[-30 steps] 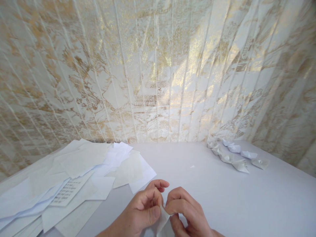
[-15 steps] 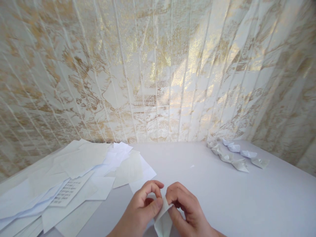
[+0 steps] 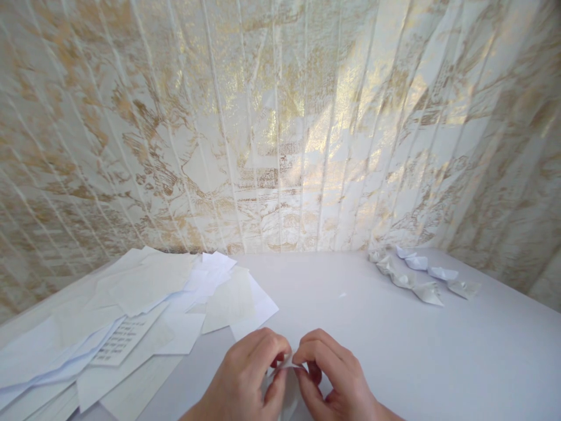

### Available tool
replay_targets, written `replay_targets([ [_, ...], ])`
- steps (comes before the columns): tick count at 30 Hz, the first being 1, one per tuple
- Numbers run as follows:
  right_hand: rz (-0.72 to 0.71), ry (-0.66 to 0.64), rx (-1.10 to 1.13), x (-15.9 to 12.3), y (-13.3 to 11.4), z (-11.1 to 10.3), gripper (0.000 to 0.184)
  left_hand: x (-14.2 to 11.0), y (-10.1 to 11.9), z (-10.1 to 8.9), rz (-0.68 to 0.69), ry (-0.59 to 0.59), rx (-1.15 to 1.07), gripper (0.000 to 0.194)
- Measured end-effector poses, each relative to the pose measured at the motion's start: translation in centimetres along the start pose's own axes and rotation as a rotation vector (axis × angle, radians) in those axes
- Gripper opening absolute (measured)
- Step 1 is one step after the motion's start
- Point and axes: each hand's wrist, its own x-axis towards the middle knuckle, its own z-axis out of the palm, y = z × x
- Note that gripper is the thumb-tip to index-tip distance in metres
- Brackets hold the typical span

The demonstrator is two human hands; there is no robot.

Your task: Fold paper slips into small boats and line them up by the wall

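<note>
A small folded piece of white paper [image 3: 289, 389] is held upright between my two hands at the bottom middle of the head view. My left hand [image 3: 254, 371] pinches its top left part between thumb and bent forefinger. From the other side, my right hand [image 3: 331, 371] grips the top right edge, also with thumb and forefinger. The fingertips of both hands almost meet at the paper's top. Much of the paper's lower part lies behind my left thumb or beyond the bottom of the view.
A spread pile of loose paper sheets [image 3: 144, 280], one with printed text, covers the table's left side. Several small folded paper boats [image 3: 442, 273] stand in rows at the back right. A tiny paper scrap [image 3: 342, 295] lies mid-table. A patterned curtain [image 3: 280, 128] hangs behind the white table [image 3: 438, 362].
My left hand has turned over the paper, its forefinger now closed onto the top edge instead of lifted. The paper shows less between my hands. My right hand has barely moved.
</note>
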Motion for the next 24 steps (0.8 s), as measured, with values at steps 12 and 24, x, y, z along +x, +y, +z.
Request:
replay_targets([
  [12, 0.210, -0.055, -0.186, -0.5, 0.3, 0.6, 0.044, -0.2, -1.1, 0.2, -0.240, -0.043, -0.139, 0.016],
  [24, 0.464, -0.007, -0.023, -0.2, 1.3, 0.4, 0.030, -0.3, -2.3, 1.4, -0.645, -0.101, -0.363, 0.015],
])
